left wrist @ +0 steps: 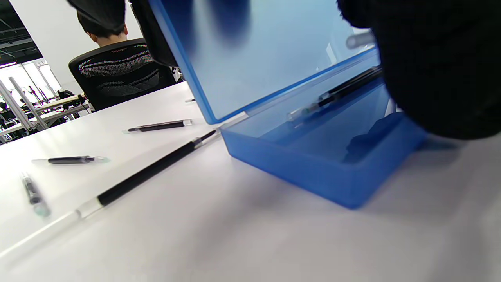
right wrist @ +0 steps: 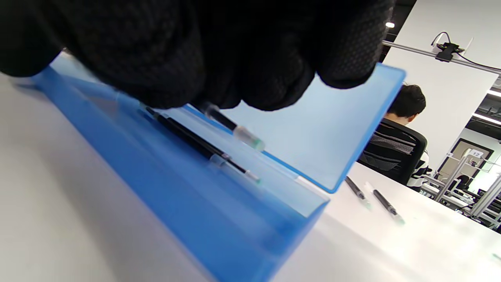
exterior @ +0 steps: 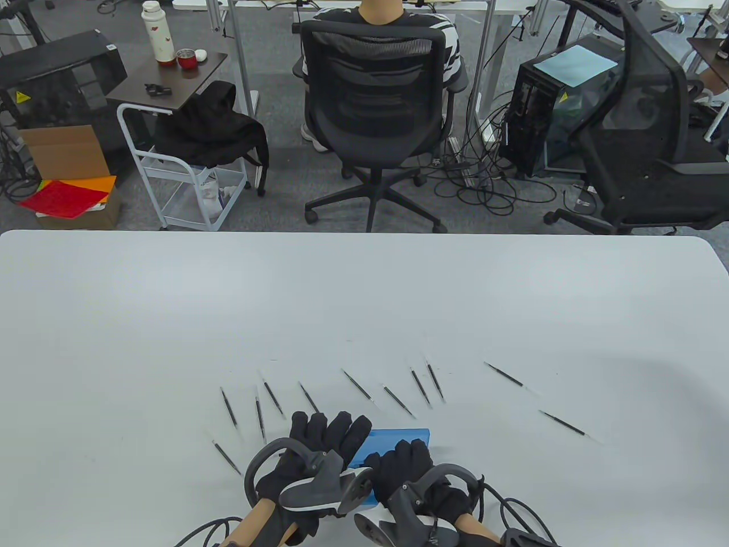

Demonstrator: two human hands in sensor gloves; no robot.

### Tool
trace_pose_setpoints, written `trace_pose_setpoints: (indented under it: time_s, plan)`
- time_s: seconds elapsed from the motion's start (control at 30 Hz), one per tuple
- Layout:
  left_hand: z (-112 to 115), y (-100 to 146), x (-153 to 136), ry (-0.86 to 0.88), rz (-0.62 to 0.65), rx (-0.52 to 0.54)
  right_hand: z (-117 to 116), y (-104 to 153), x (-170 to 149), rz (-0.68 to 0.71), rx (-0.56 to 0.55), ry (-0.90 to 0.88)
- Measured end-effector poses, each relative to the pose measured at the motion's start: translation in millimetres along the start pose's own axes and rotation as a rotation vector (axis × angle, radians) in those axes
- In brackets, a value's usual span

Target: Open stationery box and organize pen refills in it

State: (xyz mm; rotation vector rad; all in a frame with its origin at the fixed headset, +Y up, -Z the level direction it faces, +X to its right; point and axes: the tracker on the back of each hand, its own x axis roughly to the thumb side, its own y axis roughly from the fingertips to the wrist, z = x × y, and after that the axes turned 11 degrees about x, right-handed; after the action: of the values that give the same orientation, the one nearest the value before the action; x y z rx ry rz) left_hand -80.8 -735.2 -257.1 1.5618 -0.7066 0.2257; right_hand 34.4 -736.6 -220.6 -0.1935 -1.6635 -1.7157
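The blue stationery box lies at the table's near edge with its lid tilted up. My left hand hooks its fingers over the lid's top edge and holds it up. My right hand hovers over the box's tray, fingers curled round a pen refill. One refill lies inside along the back wall, also visible in the left wrist view. Several more refills lie loose on the table, from the left through the middle to the right.
One loose refill lies right against the box's left hinge corner. Beyond the table's far edge a person sits in a black office chair, back turned. Tracker cables trail off the near edge.
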Motion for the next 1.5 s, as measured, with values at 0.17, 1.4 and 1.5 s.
trace_pose_setpoints:
  time_s: [0.17, 1.4, 1.5]
  plan:
    - [0, 0, 0, 0.0, 0.001, 0.001, -5, -3, 5, 0.002, 0.011, 0.02]
    - [0, 0, 0, 0.001, 0.0, 0.0, -41, 60, -219, -0.485, 0.138, -0.095]
    - [0, 0, 0, 0.001, 0.0, 0.002, -62, 63, -237, -0.499, 0.216, -0.11]
